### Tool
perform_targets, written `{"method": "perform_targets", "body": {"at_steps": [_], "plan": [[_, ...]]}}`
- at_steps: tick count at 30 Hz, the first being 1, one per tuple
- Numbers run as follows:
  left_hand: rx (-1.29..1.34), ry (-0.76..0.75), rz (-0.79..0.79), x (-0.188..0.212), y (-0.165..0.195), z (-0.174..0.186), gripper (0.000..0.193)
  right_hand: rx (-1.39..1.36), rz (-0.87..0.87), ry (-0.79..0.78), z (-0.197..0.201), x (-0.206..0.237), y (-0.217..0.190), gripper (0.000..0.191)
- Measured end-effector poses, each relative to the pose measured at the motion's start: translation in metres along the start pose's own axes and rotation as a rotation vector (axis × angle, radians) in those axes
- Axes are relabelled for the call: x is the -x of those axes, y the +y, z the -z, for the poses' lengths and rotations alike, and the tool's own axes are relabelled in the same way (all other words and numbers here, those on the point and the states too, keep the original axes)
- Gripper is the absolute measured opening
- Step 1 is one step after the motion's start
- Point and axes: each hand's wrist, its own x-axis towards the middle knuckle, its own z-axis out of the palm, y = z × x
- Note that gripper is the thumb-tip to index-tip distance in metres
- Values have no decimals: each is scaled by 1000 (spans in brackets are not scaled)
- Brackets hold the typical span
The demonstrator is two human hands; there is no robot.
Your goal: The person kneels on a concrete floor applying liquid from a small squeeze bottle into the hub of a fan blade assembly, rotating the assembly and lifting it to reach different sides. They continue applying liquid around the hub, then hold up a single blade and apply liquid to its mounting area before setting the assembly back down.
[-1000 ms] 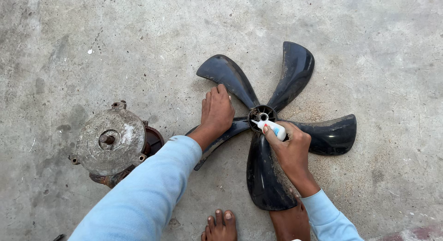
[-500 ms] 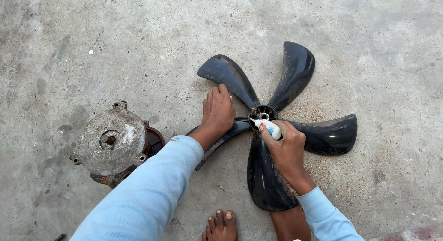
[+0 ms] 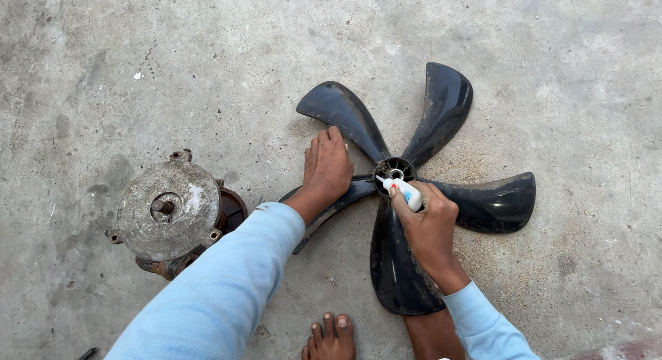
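A dusty round motor housing [image 3: 169, 212] sits on the concrete floor [image 3: 138, 70], well apart from the black 5-blade fan [image 3: 414, 194] lying flat at centre. The left hand [image 3: 327, 168] presses spread fingers on a blade beside the hub [image 3: 394, 171]. The right hand [image 3: 429, 222] pinches a small white tube [image 3: 403, 190], nozzle at the hub. The fan looks light, stiff plastic with springy blades; best held near the hub.

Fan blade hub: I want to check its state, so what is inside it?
Inside the hub a pale ring shows around a dark centre. The white tube in the right hand points at its rim; deeper parts are shadowed.
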Motion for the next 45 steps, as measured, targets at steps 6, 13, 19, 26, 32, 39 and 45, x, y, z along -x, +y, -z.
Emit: {"method": "perform_targets", "body": {"at_steps": [6, 13, 19, 26, 32, 39, 45], "plan": [[29, 23, 13, 1, -2, 0, 27, 1, -10, 17, 8, 1, 1, 30], [25, 17, 11, 0, -1, -1, 27, 20, 23, -29, 1, 0, 0, 28], [8, 20, 10, 0, -2, -1, 27, 53, 84, -45, -2, -2, 0, 27], [6, 14, -3, 1, -5, 0, 27, 17, 32, -11, 1, 1, -2, 27], [8, 27, -8, 1, -6, 1, 25, 13, 23, 20, 12, 10, 1, 29], [6, 16, 6, 1, -6, 2, 25, 16, 3, -7, 9, 13, 2, 30], [7, 35, -10, 2, -4, 2, 27, 13, -76, -74, 6, 4, 4, 31]]}}
